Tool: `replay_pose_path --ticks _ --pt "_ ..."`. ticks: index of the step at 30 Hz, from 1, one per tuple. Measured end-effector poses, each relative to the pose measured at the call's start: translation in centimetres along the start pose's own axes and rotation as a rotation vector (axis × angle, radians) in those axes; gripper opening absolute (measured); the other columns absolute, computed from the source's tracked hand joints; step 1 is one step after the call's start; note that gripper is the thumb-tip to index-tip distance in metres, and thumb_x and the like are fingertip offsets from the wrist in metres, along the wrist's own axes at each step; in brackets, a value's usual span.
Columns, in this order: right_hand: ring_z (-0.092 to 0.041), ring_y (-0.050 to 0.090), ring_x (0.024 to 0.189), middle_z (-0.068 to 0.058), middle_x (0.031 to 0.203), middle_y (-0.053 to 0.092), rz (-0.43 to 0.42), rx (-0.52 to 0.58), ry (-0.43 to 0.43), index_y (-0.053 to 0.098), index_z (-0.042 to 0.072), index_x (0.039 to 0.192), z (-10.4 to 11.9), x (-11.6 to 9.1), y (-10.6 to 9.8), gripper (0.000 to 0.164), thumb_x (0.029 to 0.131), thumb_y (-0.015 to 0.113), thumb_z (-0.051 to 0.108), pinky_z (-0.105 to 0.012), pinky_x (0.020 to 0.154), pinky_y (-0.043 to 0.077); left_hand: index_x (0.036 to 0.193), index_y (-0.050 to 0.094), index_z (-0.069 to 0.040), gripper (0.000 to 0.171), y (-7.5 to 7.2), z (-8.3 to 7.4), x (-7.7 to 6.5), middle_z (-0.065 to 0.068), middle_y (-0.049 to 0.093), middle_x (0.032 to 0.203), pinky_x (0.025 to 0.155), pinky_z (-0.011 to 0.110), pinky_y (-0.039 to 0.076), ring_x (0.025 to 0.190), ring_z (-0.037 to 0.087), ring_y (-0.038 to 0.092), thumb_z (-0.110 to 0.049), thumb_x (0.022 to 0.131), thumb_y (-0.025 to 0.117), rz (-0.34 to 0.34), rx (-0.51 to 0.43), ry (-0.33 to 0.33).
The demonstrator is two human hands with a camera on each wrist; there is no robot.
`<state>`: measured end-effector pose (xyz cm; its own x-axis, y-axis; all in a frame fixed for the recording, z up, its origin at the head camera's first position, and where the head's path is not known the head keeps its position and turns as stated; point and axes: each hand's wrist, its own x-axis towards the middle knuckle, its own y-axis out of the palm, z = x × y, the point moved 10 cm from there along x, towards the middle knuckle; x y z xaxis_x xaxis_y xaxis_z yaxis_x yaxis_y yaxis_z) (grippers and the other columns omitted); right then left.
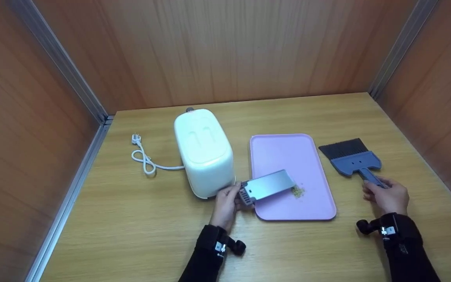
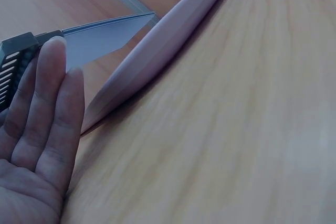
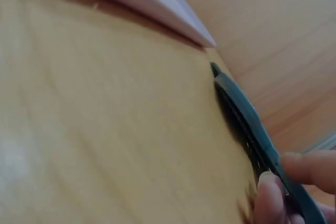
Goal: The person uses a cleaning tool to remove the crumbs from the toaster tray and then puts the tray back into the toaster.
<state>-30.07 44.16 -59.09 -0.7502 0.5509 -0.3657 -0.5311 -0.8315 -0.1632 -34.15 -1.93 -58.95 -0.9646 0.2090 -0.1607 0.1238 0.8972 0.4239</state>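
Note:
My left hand pinches the dark slotted end of a metal crumb tray, thumb on top and fingers beneath. In the left wrist view the crumb tray slants over the rim of the pink tray. Its far end points at a small heap of crumbs on the pink tray. To the right, my right hand grips the handle of a blue brush with dark bristles. The brush lies low along the table, bristles toward the pink tray.
A white toaster-like appliance stands left of the pink tray, close by my left hand. Its white cord and plug lie looped on the wooden table. Wood panels enclose the back and sides.

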Motion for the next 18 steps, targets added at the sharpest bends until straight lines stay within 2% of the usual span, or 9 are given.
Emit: replay_pose_path --ticks 3,5,9,12,15,18 --pt "-0.01 0.071 0.067 0.009 0.072 0.068 -0.029 -0.167 -0.067 0.047 0.003 0.142 0.4 0.0 0.1 0.061 0.088 0.072 0.015 -0.025 0.066 0.062 0.118 0.061 0.01 0.038 0.0 0.0 0.0 0.021 0.071 0.105 0.076 0.043 0.062 0.081 0.024 0.072 -0.023 0.105 0.046 -0.002 0.003 -0.002" --pt "-0.009 0.071 0.067 0.009 0.073 0.068 -0.045 -0.238 -0.089 0.047 0.003 0.143 0.5 0.0 0.1 0.059 0.09 0.07 0.016 -0.024 0.066 0.061 0.118 0.061 0.01 0.039 0.0 -0.1 0.0 0.021 0.071 0.105 0.076 0.043 0.062 0.081 0.024 0.072 -0.024 0.105 0.048 -0.002 0.001 -0.003" --pt "-0.009 0.07 0.067 0.0 0.089 0.067 -0.032 -0.34 -0.105 0.047 0.002 0.142 0.8 0.0 0.4 0.058 0.091 0.069 0.019 -0.025 0.064 0.062 0.119 0.061 0.01 0.041 0.1 -0.1 0.0 0.021 0.071 0.105 0.076 0.044 0.062 0.081 0.023 0.072 -0.026 0.104 0.051 -0.001 0.003 0.003" --pt "-0.012 0.068 0.072 -0.011 0.101 0.066 -0.002 -0.506 -0.147 0.05 -0.001 0.137 1.5 -0.2 0.8 0.056 0.091 0.069 0.024 -0.027 0.062 0.061 0.119 0.061 0.01 0.041 0.0 -0.1 0.0 0.021 0.071 0.104 0.075 0.043 0.062 0.08 0.023 0.072 -0.027 0.103 0.051 -0.001 0.005 0.004" --pt "-0.021 0.064 0.082 -0.018 0.106 0.066 0.01 -0.707 -0.213 0.055 -0.003 0.13 2.6 -0.6 1.1 0.055 0.09 0.068 0.031 -0.029 0.062 0.053 0.118 0.061 0.01 0.041 0.0 0.0 0.0 0.021 0.071 0.103 0.074 0.042 0.062 0.08 0.023 0.072 -0.027 0.103 0.051 0.003 0.009 0.002" --pt "-0.03 0.058 0.09 -0.021 0.109 0.064 0.011 -0.854 -0.258 0.058 -0.005 0.125 3.4 -1.0 1.4 0.054 0.089 0.068 0.034 -0.032 0.062 0.043 0.118 0.062 0.01 0.041 0.0 0.0 -0.1 0.021 0.071 0.103 0.073 0.042 0.063 0.081 0.024 0.072 -0.026 0.104 0.051 0.001 0.011 -0.005"
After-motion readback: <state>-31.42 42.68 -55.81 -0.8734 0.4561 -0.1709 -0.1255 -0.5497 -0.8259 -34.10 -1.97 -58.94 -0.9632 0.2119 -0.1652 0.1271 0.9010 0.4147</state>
